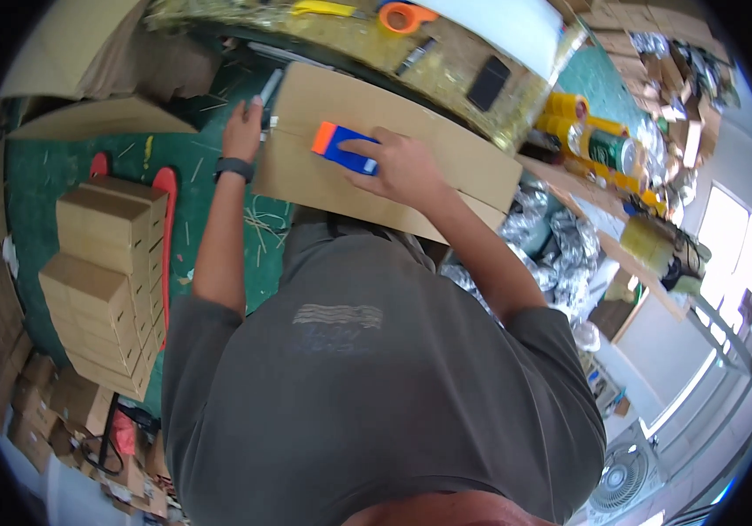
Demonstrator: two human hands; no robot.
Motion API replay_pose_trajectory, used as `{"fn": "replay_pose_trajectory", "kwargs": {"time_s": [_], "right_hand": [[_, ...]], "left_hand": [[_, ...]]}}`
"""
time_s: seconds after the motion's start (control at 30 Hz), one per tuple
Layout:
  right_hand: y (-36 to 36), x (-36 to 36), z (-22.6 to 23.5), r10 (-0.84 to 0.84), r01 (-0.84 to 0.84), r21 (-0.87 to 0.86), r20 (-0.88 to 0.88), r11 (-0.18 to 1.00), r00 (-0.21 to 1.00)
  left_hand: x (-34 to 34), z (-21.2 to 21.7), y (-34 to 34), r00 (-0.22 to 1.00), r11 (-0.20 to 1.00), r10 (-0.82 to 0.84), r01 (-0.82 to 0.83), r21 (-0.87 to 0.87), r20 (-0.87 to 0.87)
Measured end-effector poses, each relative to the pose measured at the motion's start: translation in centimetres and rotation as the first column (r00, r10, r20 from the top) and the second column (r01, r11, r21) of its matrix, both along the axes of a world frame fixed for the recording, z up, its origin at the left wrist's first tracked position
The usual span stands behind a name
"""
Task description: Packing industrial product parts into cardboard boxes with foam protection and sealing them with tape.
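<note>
A brown cardboard box [455, 162] lies in front of me, against the near side of the workbench. My right hand [402, 168] is over its top, fingers closed on a blue block with an orange end [347, 147]; its exact kind is unclear. At the box's left end is my left hand [242, 131], wearing a dark wristband. Its fingers are curled beside a slim pale grey thing [270, 86], too small to name, and whether they grip it or the box edge is hard to see.
On the workbench [358, 39] lie a yellow cutter [325, 9], an orange tape roll [404, 17], a black marker [416, 55] and a dark phone [488, 83]. Stacked cartons [99, 263] stand on a red pallet truck [165, 188] at left. Silvery wrapping [560, 250] and yellow rolls [566, 107] are at right.
</note>
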State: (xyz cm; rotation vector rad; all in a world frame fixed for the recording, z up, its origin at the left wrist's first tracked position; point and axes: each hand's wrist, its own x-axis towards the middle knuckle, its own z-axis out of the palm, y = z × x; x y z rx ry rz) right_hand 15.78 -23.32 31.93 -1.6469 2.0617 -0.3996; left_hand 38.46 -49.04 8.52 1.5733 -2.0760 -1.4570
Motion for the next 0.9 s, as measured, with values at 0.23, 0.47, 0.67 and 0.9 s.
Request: {"fn": "replay_pose_trajectory", "kwargs": {"time_s": [0.23,0.47,0.67,0.9], "right_hand": [[7.8,-5.5,0.4,0.032,-0.030,-0.051,0.038,0.998,0.999],[29.6,-18.7,5.6,-0.012,0.016,0.185,-0.020,0.983,1.000],[31.8,-19.8,2.5,0.011,-0.012,0.106,0.012,0.994,1.000],[40.4,-23.9,1.6,-0.017,0.007,0.063,0.148,0.998,0.989]], "left_hand": [[-8.7,10.6,8.2,0.877,0.963,0.035,0.099,-0.251,0.480],[-9.7,9.7,9.1,0.847,0.921,0.084,0.135,-0.365,0.525],[-16.6,9.7,20.4,0.960,0.545,0.102,0.165,-0.822,0.261],[-23.3,9.0,37.4,0.894,0.610,-0.133,0.414,-0.676,0.427]]}}
